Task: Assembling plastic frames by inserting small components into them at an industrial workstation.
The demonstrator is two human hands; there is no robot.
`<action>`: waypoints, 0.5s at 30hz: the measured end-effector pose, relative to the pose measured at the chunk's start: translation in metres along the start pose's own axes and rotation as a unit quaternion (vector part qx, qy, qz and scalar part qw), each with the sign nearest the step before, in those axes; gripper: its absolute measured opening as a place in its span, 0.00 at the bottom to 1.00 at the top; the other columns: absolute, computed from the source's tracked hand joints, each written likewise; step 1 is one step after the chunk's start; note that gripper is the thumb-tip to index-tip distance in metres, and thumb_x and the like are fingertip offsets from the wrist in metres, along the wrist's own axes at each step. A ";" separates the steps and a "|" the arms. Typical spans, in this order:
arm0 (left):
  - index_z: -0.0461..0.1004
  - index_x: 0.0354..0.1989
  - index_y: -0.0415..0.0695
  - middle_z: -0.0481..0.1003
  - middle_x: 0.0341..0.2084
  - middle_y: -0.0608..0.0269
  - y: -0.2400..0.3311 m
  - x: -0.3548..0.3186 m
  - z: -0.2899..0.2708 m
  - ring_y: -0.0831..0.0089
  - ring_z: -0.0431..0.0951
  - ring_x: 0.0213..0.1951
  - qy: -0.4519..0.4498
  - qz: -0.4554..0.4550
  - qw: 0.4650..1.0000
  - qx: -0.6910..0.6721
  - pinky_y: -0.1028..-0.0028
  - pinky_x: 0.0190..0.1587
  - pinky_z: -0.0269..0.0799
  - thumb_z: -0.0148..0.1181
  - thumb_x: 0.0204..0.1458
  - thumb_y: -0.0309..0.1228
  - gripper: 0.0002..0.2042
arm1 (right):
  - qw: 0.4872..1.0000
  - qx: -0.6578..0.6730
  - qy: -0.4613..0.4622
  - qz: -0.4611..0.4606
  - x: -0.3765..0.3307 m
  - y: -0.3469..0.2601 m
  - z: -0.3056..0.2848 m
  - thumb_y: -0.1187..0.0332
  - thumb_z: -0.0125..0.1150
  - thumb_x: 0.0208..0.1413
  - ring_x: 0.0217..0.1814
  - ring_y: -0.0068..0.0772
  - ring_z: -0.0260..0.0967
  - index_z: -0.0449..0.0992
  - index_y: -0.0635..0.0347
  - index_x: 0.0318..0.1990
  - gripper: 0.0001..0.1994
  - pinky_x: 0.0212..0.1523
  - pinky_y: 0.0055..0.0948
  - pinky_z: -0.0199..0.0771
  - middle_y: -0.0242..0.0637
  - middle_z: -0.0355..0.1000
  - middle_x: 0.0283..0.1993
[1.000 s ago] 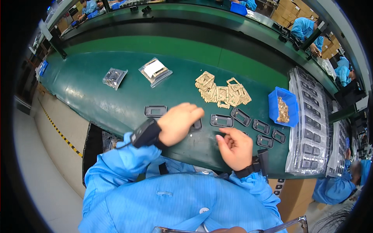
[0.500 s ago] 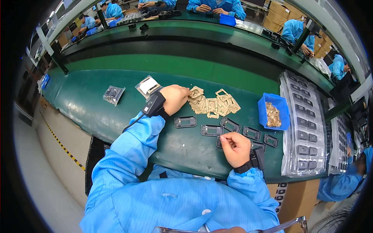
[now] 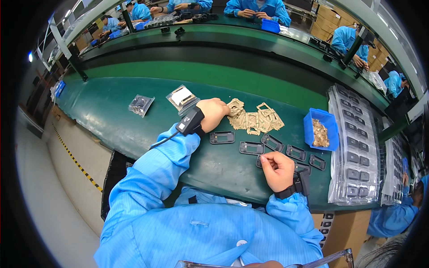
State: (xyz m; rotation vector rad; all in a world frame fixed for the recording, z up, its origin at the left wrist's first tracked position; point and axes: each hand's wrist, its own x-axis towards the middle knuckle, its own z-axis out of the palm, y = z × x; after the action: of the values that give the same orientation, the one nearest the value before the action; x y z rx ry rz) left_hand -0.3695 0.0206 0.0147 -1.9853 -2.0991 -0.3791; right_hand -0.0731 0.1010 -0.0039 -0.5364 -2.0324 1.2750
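Note:
My left hand (image 3: 212, 114) is closed at the left edge of a pile of thin tan adhesive frames (image 3: 257, 119), its fingertips touching the outer pieces. Whether a frame is pinched there cannot be seen. Lower down, my right hand (image 3: 278, 171) has its fingers curled and the thumb against them; what it holds, if anything, is hidden. It hovers over black plastic housings, partly covering some. Other such shells lie apart: one housing (image 3: 222, 137) below my left hand, another housing (image 3: 251, 148) in the middle, and a smaller housing (image 3: 317, 162) to the right.
Right of the pile stands a blue bin (image 3: 333, 120) with small tan pieces. Clear trays (image 3: 355, 172) of dark parts line the right side. Plastic bags, one with dark parts (image 3: 141, 105) and one with a white label (image 3: 182, 97), lie left. Co-workers sit behind the rail.
The whole view has shifted slightly, so the table things appear farther right. My left hand stays at the pile's left edge, its fingers more curled. My right hand keeps its closed pose.

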 end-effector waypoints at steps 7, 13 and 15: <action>0.81 0.39 0.41 0.82 0.36 0.60 0.044 -0.012 -0.028 0.61 0.81 0.34 0.228 0.109 0.966 -0.061 0.66 0.34 0.79 0.69 0.41 0.22 0.14 | 0.995 0.082 0.010 0.052 -0.003 0.008 0.004 0.77 0.64 0.60 0.33 0.20 0.76 0.81 0.68 0.43 0.05 0.31 0.18 0.75 0.36 0.79 0.34; 0.82 0.42 0.44 0.81 0.40 0.63 0.118 -0.035 -0.040 0.71 0.82 0.39 0.242 0.248 0.938 0.028 0.74 0.32 0.77 0.63 0.46 0.29 0.14 | 0.930 0.337 0.039 0.143 -0.004 0.002 -0.003 0.73 0.59 0.66 0.39 0.29 0.81 0.77 0.70 0.54 0.12 0.36 0.22 0.82 0.44 0.81 0.42; 0.82 0.44 0.44 0.81 0.40 0.63 0.125 -0.035 -0.040 0.70 0.82 0.41 0.198 0.253 0.947 0.025 0.73 0.35 0.78 0.65 0.47 0.29 0.14 | 0.929 0.334 0.047 0.149 -0.010 0.004 -0.007 0.72 0.57 0.68 0.40 0.29 0.82 0.77 0.71 0.54 0.13 0.36 0.21 0.82 0.45 0.81 0.43</action>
State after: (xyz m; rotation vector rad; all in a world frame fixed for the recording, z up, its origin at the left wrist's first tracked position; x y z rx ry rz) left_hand -0.2436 -0.0192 0.0448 -2.1067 -1.2940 -0.5578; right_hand -0.0613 0.1003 -0.0085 -0.5676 -1.3356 1.9603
